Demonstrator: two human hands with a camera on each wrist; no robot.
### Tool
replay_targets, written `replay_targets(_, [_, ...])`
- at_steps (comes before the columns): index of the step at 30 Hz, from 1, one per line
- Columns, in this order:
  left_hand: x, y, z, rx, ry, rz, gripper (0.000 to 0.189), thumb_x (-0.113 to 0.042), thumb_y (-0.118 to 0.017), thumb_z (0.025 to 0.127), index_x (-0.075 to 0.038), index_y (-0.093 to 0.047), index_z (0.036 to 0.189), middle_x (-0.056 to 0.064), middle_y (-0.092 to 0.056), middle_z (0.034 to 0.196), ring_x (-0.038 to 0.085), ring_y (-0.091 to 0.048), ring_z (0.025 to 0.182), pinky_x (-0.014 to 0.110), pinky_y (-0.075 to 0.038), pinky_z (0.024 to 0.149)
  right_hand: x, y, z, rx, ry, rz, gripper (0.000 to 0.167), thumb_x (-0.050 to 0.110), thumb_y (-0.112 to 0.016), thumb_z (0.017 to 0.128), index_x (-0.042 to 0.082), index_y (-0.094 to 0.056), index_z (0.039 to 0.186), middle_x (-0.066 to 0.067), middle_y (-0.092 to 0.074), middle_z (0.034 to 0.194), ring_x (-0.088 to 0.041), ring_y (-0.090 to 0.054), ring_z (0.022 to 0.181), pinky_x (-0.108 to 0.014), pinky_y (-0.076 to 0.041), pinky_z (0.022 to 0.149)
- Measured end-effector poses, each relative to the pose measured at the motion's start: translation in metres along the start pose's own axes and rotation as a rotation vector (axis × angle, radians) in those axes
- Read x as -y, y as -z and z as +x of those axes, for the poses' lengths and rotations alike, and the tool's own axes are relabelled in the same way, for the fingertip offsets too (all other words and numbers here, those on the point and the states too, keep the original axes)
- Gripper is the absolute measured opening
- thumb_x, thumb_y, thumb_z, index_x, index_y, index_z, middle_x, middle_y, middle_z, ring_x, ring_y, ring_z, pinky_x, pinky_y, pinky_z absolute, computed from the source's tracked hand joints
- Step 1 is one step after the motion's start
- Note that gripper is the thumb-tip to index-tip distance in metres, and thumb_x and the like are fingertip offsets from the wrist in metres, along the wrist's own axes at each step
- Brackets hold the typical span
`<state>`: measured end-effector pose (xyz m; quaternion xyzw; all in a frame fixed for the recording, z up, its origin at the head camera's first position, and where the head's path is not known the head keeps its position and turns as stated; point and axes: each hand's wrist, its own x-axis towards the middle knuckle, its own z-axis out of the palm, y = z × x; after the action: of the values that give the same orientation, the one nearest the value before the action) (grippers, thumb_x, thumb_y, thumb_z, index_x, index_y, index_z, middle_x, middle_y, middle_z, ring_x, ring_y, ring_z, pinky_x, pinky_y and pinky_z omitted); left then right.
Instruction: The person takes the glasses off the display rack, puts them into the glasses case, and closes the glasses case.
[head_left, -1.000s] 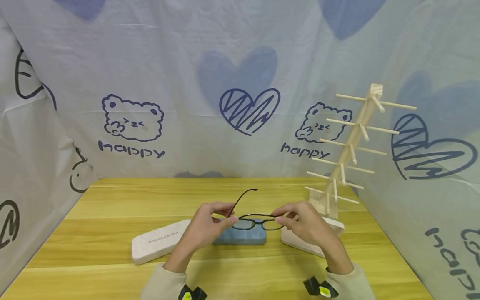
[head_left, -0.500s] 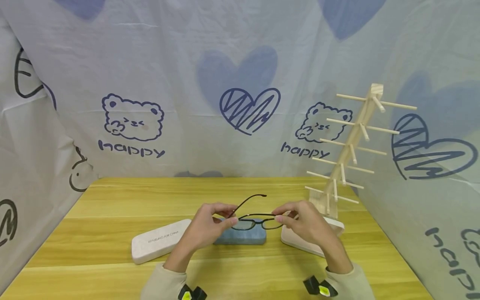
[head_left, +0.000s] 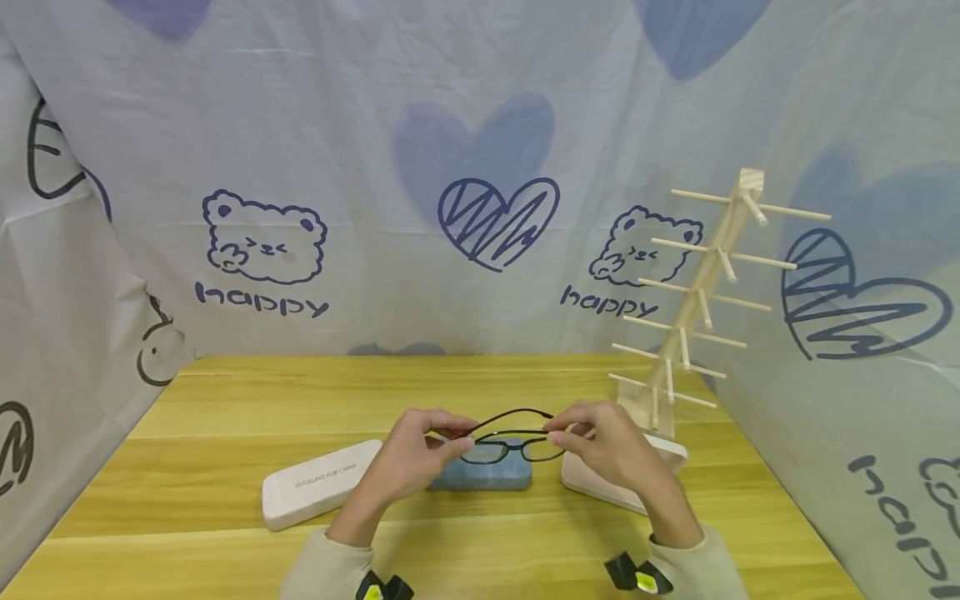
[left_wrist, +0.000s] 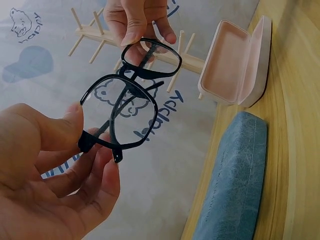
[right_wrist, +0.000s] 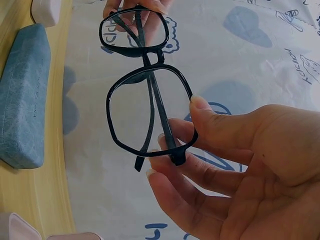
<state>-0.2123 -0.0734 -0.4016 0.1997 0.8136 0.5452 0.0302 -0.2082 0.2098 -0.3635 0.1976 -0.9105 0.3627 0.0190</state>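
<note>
Both hands hold a pair of black-rimmed eyeglasses (head_left: 516,447) above the table, one at each end of the front. My left hand (head_left: 420,446) pinches the left corner between thumb and fingers. At the opposite corner, my right hand (head_left: 603,443) grips the rim by the thumb, with its fingers behind. The two temple arms are folded in and cross behind the lenses in the right wrist view, where the glasses' rim (right_wrist: 109,107) shows close up. Behind and below the glasses lies a blue glasses case (head_left: 483,477), closed and partly covered by the left hand.
A white lettered case (head_left: 322,483) lies on the left of the wooden table (head_left: 247,400). An open case with a pink lining (left_wrist: 232,60) sits on the right, partly behind the right hand. Behind it rises a wooden peg rack (head_left: 697,287). Printed cloth (head_left: 375,125) encloses the table.
The glasses' left temple arm has swung down and inward, from standing up to lying folded behind the front. Both hands have stayed nearly in place.
</note>
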Motion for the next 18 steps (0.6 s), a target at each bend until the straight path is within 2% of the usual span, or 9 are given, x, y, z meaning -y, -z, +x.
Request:
replay_targets(5, [0.0, 0.0, -0.0006, 0.001, -0.009, 0.011, 0.018, -0.016, -0.069, 0.1, -0.013, -0.08, 0.114, 0.006, -0.076, 0.115, 0.018, -0.07, 0.097, 0.025, -0.057, 0.082, -0.0013, -0.0015, 0.0007, -0.013, 0.039, -0.015, 0.012, 0.016, -0.072, 0.097, 0.009, -0.082, 0.101, -0.005, -0.079, 0.099, -0.014, -0.071, 0.087, -0.032, -0.062, 0.079])
replay_targets(12, [-0.0011, -0.0006, -0.0005, -0.008, 0.018, 0.026, 0.017, -0.015, -0.068, 0.1, -0.017, -0.081, 0.111, 0.003, -0.077, 0.113, 0.013, -0.068, 0.096, 0.031, -0.057, 0.085, 0.0007, -0.0014, -0.0008, -0.016, 0.027, -0.022, 0.012, 0.018, -0.072, 0.097, 0.011, -0.082, 0.099, -0.002, -0.078, 0.096, -0.01, -0.069, 0.085, -0.027, -0.061, 0.077])
replay_targets(18, [-0.0003, -0.0004, -0.0009, -0.003, 0.027, 0.002, 0.018, -0.015, -0.068, 0.1, -0.016, -0.081, 0.113, 0.004, -0.077, 0.116, 0.015, -0.069, 0.099, 0.035, -0.059, 0.088, 0.0009, -0.0011, -0.0016, -0.011, 0.017, -0.024, 0.013, 0.018, -0.072, 0.097, 0.01, -0.082, 0.101, -0.003, -0.078, 0.097, -0.011, -0.069, 0.086, -0.031, -0.061, 0.079])
